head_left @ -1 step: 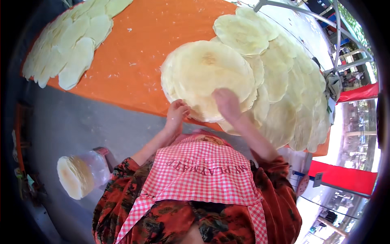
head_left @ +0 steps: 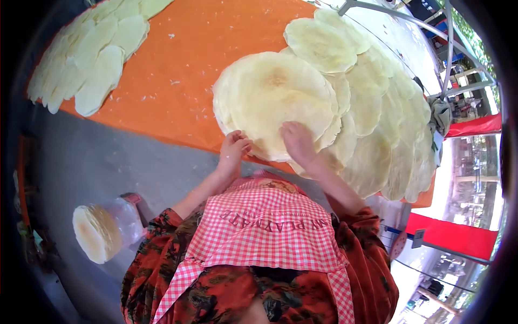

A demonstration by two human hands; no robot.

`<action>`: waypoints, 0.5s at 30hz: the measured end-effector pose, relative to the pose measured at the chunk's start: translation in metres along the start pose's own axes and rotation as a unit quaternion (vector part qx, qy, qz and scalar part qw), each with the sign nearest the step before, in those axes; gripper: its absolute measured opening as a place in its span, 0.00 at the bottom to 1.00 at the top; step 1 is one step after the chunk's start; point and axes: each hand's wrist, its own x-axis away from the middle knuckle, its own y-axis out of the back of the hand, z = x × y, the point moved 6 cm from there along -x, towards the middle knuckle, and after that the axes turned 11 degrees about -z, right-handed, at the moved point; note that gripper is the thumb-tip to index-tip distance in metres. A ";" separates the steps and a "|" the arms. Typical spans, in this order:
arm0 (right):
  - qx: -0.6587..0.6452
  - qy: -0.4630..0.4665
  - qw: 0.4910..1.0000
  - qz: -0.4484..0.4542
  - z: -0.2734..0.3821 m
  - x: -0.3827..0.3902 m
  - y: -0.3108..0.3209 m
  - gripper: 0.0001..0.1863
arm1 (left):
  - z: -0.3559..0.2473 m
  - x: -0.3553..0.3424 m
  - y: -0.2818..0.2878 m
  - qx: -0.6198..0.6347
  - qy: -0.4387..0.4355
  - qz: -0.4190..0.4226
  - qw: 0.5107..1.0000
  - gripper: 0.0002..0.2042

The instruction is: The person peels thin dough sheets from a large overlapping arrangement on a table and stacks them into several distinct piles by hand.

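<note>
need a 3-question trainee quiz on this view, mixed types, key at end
1. True or false: the apron is plain white.
2. The separate flatbread stack, off the orange table, is where in the picture: (a) lower left; (b) lower right; (c) top centre?
3. Which hand is over the large flatbread pile, and which at its edge?

Key: 1 false, red-and-white checks; 2 a; 3 right hand over it, left hand at its edge.
</note>
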 end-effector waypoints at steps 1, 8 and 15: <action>-0.002 0.005 1.000 0.015 0.006 0.006 -0.002 0.10 | 0.000 0.000 0.006 0.011 0.011 -0.007 1.000 0.15; -0.078 -0.115 0.989 0.052 -0.067 0.016 -0.007 0.15 | 0.015 0.025 0.002 0.051 0.214 0.157 0.963 0.15; 0.037 0.042 0.996 -0.066 -0.012 -0.042 0.058 0.17 | 0.015 0.043 -0.022 0.099 0.251 0.200 0.942 0.17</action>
